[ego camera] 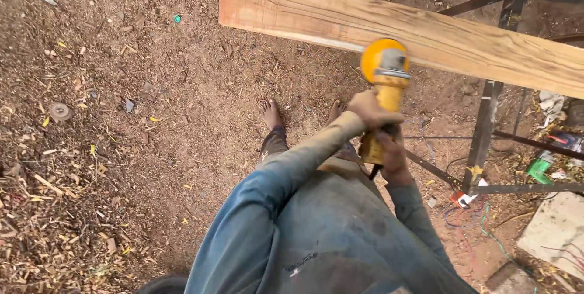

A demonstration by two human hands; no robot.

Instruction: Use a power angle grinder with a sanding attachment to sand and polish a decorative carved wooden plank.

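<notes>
Dusty blue long-sleeved shirt [316, 233], bare feet [272, 113]

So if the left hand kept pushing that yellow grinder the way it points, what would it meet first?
Most likely the lower edge of the wooden plank: the left hand aims the angle grinder straight at it.

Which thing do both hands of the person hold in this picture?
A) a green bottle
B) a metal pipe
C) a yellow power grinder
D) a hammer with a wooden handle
C: the left hand and the right hand both grip the body of the yellow power grinder, whose head sits at the edge of the long wooden plank resting on a dark metal frame.
</notes>
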